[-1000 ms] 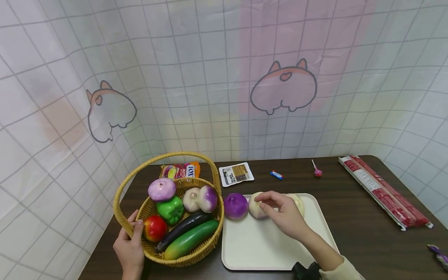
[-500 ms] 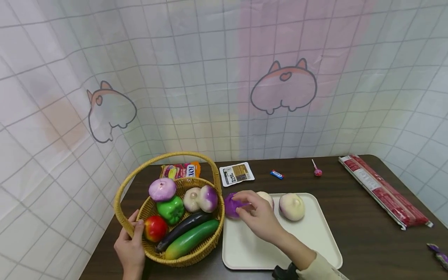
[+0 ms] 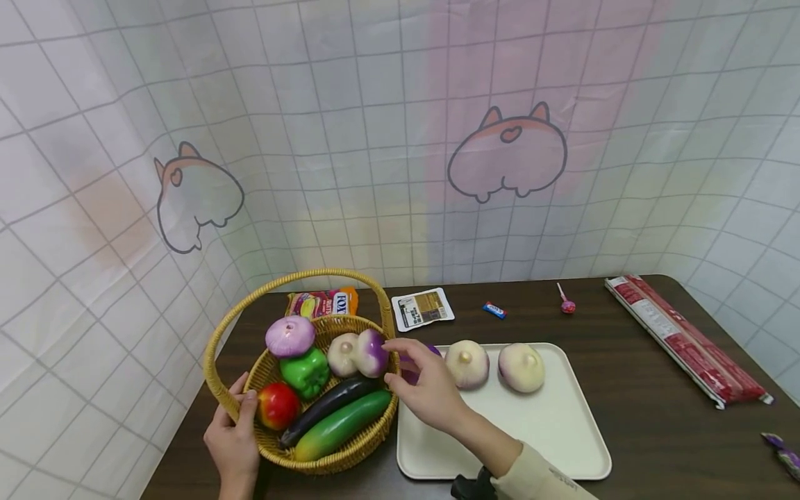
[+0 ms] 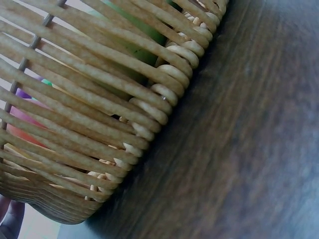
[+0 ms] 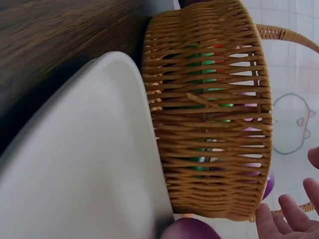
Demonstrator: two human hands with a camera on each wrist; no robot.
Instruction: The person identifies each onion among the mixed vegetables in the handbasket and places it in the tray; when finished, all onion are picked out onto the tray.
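Note:
My left hand [image 3: 234,437] grips the wicker basket [image 3: 325,465] at its left rim, by the foot of the handle, thumb on the near side. My right hand [image 3: 431,389] reaches over the basket's right rim, fingers apart. Its fingertips are beside a purple-and-white onion [image 3: 371,353] in the basket; whether they touch it I cannot tell. A whitish bulb [image 3: 342,355], lilac onion [image 3: 290,337], green pepper [image 3: 304,373], red fruit [image 3: 278,406], eggplant [image 3: 328,411] and green cucumber-like vegetable [image 3: 340,427] lie there too. In the right wrist view, the right hand [image 5: 291,216] is spread near the rim.
A cream tray [image 3: 500,444] bears two pale onions, one here [image 3: 467,364], and a purple one [image 3: 409,371] partly behind my right hand. Behind lie a candy bag [image 3: 321,303], a flat packet [image 3: 422,310], a small blue candy [image 3: 494,310] and a lollipop [image 3: 567,305]. A long red packet [image 3: 687,340] lies right.
My right hand has moved left from above the tray's pale onions, past the purple one, to the basket's right rim. The left hand and basket have stayed put.

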